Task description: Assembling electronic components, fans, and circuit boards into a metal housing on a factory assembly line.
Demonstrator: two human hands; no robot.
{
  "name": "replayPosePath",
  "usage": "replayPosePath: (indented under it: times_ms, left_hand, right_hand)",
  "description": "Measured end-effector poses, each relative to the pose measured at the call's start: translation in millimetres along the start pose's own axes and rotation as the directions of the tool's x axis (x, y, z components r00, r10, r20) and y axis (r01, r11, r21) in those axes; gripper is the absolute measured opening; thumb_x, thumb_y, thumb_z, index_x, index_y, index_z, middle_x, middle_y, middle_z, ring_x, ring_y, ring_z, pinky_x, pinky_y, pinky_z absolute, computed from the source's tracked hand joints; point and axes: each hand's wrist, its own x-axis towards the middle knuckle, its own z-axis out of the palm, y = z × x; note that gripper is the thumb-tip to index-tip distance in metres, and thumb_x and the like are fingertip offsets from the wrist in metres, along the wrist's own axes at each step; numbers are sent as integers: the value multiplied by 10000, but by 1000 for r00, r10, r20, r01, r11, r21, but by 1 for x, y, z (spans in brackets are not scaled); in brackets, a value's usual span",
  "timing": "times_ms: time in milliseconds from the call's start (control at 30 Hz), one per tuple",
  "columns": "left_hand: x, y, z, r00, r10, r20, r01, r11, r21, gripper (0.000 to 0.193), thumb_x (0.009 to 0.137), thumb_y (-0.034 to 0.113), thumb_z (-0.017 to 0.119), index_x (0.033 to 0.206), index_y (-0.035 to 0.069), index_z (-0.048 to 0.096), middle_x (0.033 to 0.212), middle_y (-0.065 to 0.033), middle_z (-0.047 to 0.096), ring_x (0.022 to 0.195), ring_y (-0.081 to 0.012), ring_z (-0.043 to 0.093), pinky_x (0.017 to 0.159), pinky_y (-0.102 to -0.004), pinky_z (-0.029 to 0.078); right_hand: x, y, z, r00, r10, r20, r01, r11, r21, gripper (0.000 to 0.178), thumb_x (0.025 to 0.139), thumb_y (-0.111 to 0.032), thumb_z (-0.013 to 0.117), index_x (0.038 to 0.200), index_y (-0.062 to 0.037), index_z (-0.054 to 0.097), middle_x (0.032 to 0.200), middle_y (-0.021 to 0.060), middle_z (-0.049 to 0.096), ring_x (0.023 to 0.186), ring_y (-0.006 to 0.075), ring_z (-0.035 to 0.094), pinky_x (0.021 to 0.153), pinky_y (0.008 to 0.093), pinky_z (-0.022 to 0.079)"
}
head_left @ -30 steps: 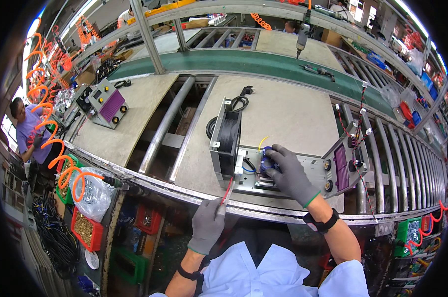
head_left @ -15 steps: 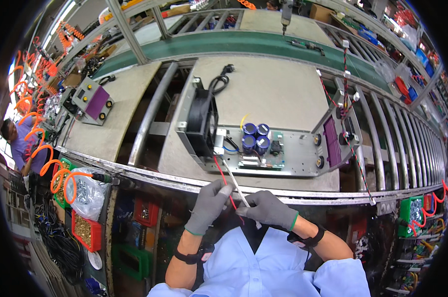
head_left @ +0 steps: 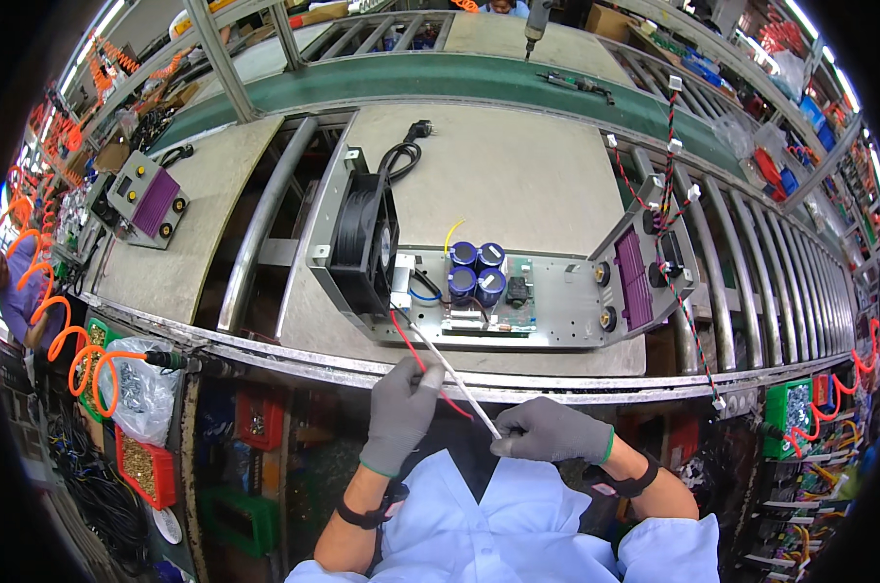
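Note:
My left hand [head_left: 401, 408], in a grey glove, is closed in a pinch on a red wire [head_left: 456, 406], whose loose end sticks out past the fingers. Alongside runs a white sleeved cable [head_left: 464, 387], stretched straight from the chassis. Its outer end is pinched by my gloved right hand [head_left: 556, 430]. Both leads come out beside the black fan [head_left: 362, 243] of an open metal chassis [head_left: 556, 321]. On its base sits a circuit board [head_left: 519, 313] with several blue capacitors [head_left: 477, 272]. A purple-and-grey panel [head_left: 644, 272] stands at its right end.
The chassis rests on a pale board [head_left: 498, 165] over a roller conveyor [head_left: 760, 253]. Another unit [head_left: 146, 204] stands at left. Orange coiled hoses [head_left: 61, 340] hang near red and green parts bins [head_left: 148, 466]. A power screwdriver [head_left: 534, 29] hangs above the green belt [head_left: 411, 78].
My right hand has moved right, away from the left, and the white cable is now stretched straight. The red wire's end lies clear of the right hand. The whole view has shifted slightly.

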Motion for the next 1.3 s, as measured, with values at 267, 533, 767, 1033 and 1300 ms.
replayPosePath:
  times_ms: [267, 533, 767, 1033, 1300]
  left_hand:
    - [-3, 1, 5, 770, 636, 44, -585, 678, 446, 434, 945, 126, 687, 1365, 41, 622, 1045, -154, 651, 827, -340, 689, 702, -424, 571]
    - [48, 28, 29, 679, 733, 40, -630, 553, 546, 613, 923, 20, 609, 1512, -22, 441, 1258, -229, 614, 1086, -372, 633, 927, -435, 545]
    - [75, 31, 37, 784, 608, 126, -564, 613, 553, 632, 891, -29, 553, 1502, -83, 403, 1234, -247, 599, 1103, -401, 633, 907, -465, 559]
    - [79, 21, 42, 797, 592, 116, -555, 644, 527, 681, 894, -15, 555, 1545, -70, 362, 1256, -240, 598, 1084, -391, 641, 878, -472, 574]
    - [77, 26, 41, 818, 558, 136, -535, 653, 536, 665, 918, 9, 562, 1546, -73, 362, 1308, -240, 588, 1118, -378, 638, 882, -443, 584]
  right_hand:
    - [0, -14, -5, 983, -25, 180, -27, 959, 284, 273, 960, -283, 733, 988, -12, 735, 727, 10, 632, 718, 115, 658, 681, 303, 525]
    - [1, -22, -30, 968, 82, -236, 56, 850, 525, 172, 1033, -64, 590, 1110, 45, 700, 958, 92, 736, 800, 150, 738, 720, 282, 618]
    - [46, -1, -57, 738, 64, -671, 155, 953, 262, 152, 1038, -64, 590, 1049, 53, 687, 859, 90, 730, 690, 122, 708, 642, 284, 582]
    - [55, 4, -55, 727, 33, -686, 130, 974, 186, 144, 1029, -56, 603, 1058, 46, 700, 848, 88, 740, 684, 117, 700, 625, 282, 553]
    - [53, 0, -58, 655, -185, -733, -40, 960, -279, 123, 956, -171, 696, 1040, -84, 718, 762, 203, 689, 715, 396, 705, 652, 494, 539]
